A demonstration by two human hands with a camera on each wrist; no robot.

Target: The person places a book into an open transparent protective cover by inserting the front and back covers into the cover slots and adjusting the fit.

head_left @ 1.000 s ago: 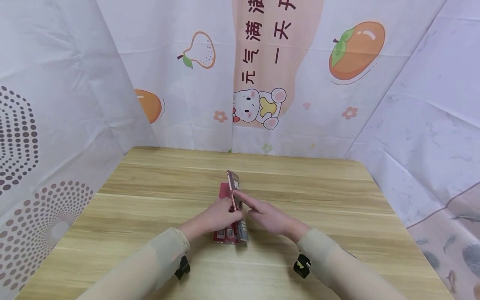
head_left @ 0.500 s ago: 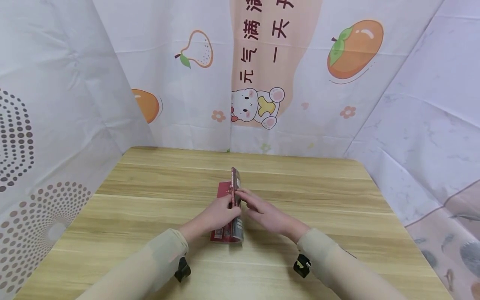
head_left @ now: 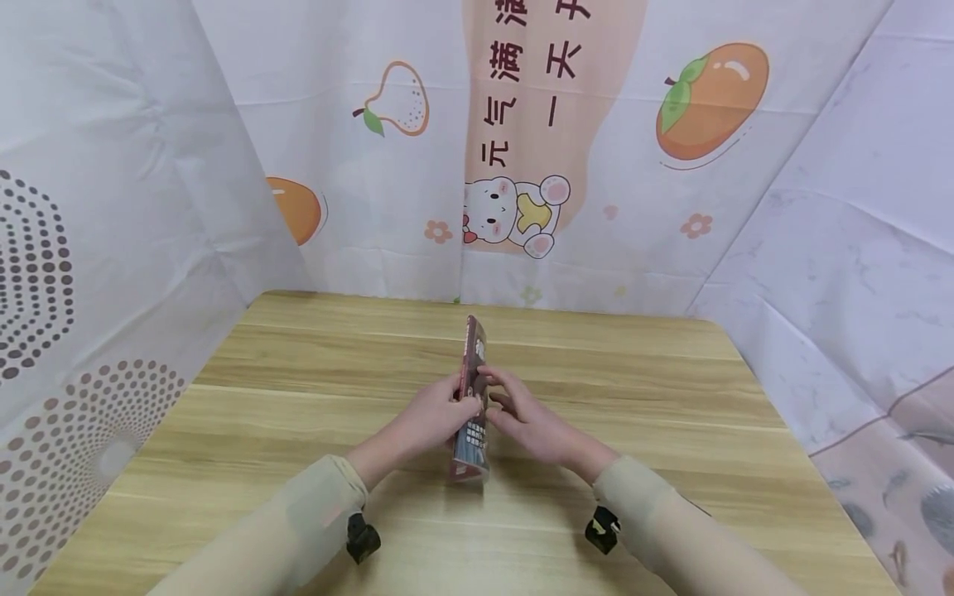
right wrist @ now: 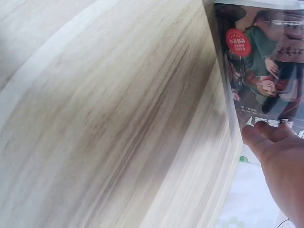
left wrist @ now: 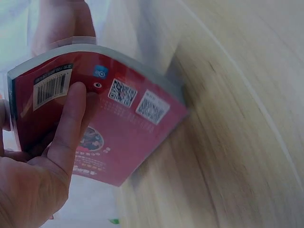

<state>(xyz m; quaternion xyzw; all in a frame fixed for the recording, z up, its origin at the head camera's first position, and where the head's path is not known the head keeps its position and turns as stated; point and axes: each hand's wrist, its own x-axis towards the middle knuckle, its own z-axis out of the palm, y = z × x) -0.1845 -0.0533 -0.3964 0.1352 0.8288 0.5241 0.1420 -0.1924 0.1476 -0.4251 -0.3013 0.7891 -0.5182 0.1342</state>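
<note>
A book in a clear plastic cover stands steeply on edge over the middle of the table. My left hand grips it by the side, thumb on one face and fingers on the other. In the left wrist view those fingers lie across the red back cover, which carries a barcode and two QR codes. On the opposite side my right hand rests its fingertips against the illustrated front cover, fingers slightly bent. The right wrist view shows its fingertips near the white title lettering.
A wood-grain table spreads around both hands. Printed white curtains hang behind it and on both sides. A black wrist camera sits under the left sleeve, another wrist camera under the right one.
The book has lifted and tipped upright; its red back cover, visible lying to the left before, has swung out of the head view. My right fingers stay beside the front cover.
</note>
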